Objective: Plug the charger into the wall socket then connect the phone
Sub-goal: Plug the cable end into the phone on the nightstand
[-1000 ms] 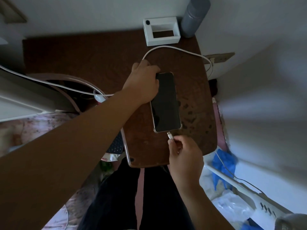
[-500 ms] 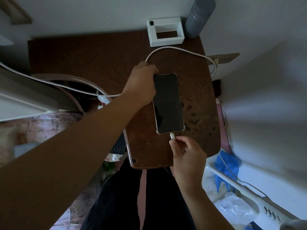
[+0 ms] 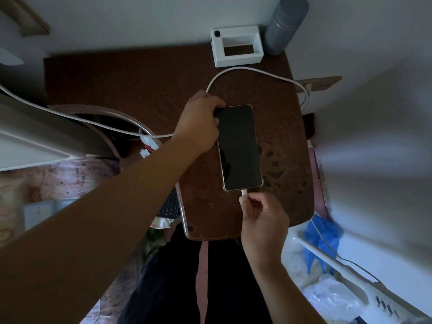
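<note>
A dark-screened phone (image 3: 239, 148) lies flat on the brown wooden table (image 3: 145, 90). My left hand (image 3: 198, 125) grips its upper left corner and holds it down. My right hand (image 3: 264, 220) pinches the white cable plug (image 3: 244, 192), whose tip touches the port on the phone's bottom edge. The white charger cable (image 3: 252, 71) loops across the table's far side to the wall socket (image 3: 320, 83) at the right, where the charger sits partly hidden behind the table edge.
A white open box (image 3: 237, 46) and a grey bottle (image 3: 285, 24) stand at the table's back right. Another white cable (image 3: 70, 118) runs across the left. A white power strip (image 3: 364, 291) and blue cloth (image 3: 325, 235) lie lower right.
My right hand has moved the plug up from just below the phone until its tip meets the bottom port. My left hand has stayed on the phone's top corner.
</note>
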